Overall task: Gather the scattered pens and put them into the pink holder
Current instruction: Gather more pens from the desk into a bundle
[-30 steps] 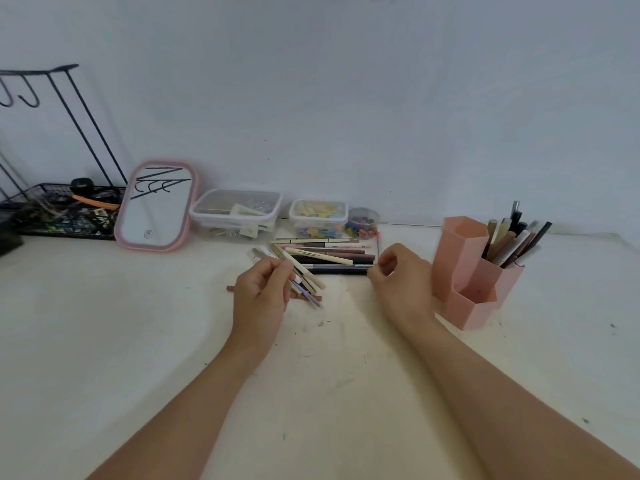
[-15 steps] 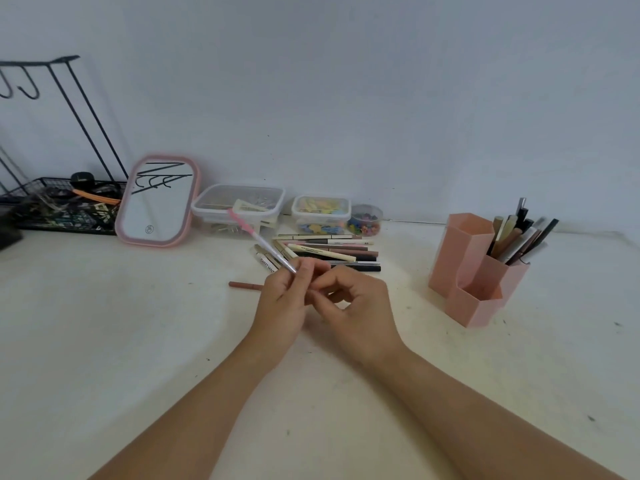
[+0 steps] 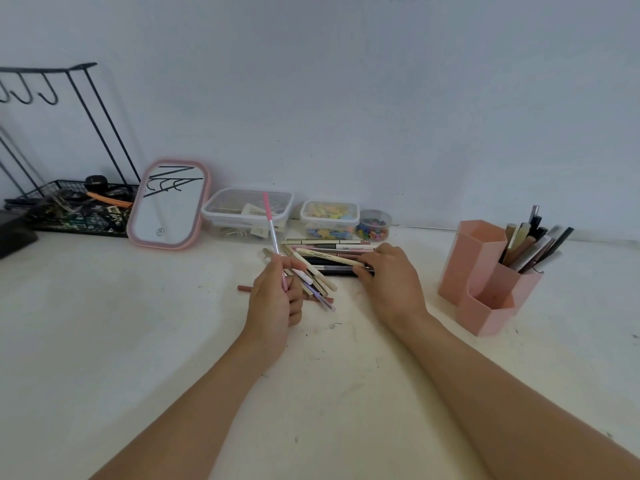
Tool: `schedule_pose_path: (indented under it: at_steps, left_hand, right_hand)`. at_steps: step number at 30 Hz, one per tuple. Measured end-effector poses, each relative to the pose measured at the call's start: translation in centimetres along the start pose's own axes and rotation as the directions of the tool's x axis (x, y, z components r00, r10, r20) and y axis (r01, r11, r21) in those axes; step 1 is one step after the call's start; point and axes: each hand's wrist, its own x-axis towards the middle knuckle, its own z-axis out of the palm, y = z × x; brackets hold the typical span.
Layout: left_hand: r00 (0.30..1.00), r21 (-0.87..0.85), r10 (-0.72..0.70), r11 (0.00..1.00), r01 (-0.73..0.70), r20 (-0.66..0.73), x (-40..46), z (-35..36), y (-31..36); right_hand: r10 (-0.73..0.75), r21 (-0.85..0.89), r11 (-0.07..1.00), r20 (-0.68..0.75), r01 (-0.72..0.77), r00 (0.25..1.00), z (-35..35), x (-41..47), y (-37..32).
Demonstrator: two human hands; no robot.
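Now the hands part: one pen kept, another sought.
Left hand (image 3: 273, 299) pinches the pink pen (image 3: 272, 227) upright; right hand (image 3: 388, 278) returns to the pile (image 3: 325, 261), fingers curling on a cream pen (image 3: 329, 257).

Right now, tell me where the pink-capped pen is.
In the head view the pink-capped pen stands nearly upright in the left hand, left of centre, above the pen pile, its cap overlapping the clear box.

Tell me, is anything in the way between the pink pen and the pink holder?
Yes. The right hand rests on the pen pile, between the pink pen in the left hand and the pink holder. Otherwise the table there looks bare.
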Motion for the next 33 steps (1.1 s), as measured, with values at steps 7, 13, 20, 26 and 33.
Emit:
schedule_pose_path:
  at_steps: [7,13,20,26,33]
  left_hand:
    - [0.996,0.093,0.089,0.991,-0.092,0.032,0.1,-0.2,-0.6]
    - [0.989,0.116,0.140,0.982,-0.146,0.053,0.3,0.0,-1.0]
    - [0.983,-0.004,0.134,0.991,-0.134,0.126,-0.4,0.6,-0.7]
    - [0.981,0.048,0.167,0.984,-0.172,0.102,-0.7,1.0,-1.0]
    - [0.977,0.118,0.211,0.970,-0.212,0.015,-0.1,0.7,-1.3]
  right_hand:
    - [0.130,0.263,0.960,-0.114,-0.096,0.985,-0.9,-1.0,-0.2]
    - [0.382,0.830,0.528,-0.043,-0.180,0.923,-1.8,-3.3,-2.5]
    - [0.301,0.939,0.202,0.213,-0.280,0.930,-0.7,-5.4,-7.3]
    - [0.228,0.935,0.200,0.247,-0.294,0.942,-1.0,-5.9,-7.9]
    - [0.135,0.600,0.800,-0.135,-0.028,0.982,-1.3,-3.0,-3.6]
